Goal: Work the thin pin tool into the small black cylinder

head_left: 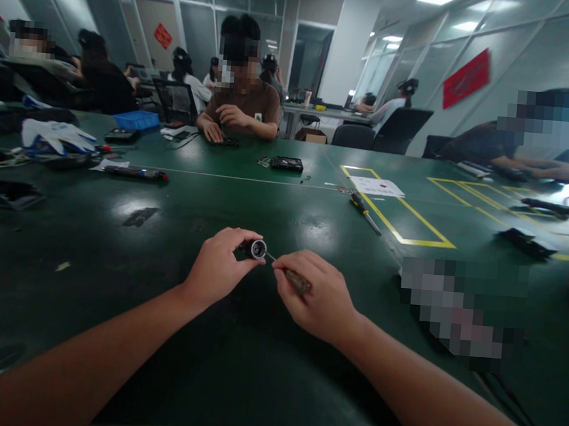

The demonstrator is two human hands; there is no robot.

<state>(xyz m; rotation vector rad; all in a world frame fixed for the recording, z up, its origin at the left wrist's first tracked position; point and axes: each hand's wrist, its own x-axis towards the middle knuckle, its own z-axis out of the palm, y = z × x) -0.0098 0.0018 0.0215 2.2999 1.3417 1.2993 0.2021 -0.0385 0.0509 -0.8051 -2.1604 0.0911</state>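
Note:
Pinched between the thumb and fingers of my left hand (218,267) is a small black cylinder (257,249), its round end with a silvery rim facing me. A screwdriver (297,281) with a brownish handle is gripped in my right hand (315,294). Its thin metal shaft points left and its tip is close to the cylinder's right rim; whether it touches, I cannot tell. Both hands are held over the green table (179,356), near its middle.
A yellow-and-black screwdriver (363,211) lies beyond my right hand, by a white paper (378,187). Farther off are a black device (287,164), a marker (134,173), white gloves (56,137) and a blue tray (137,120). A person (244,105) sits across the table.

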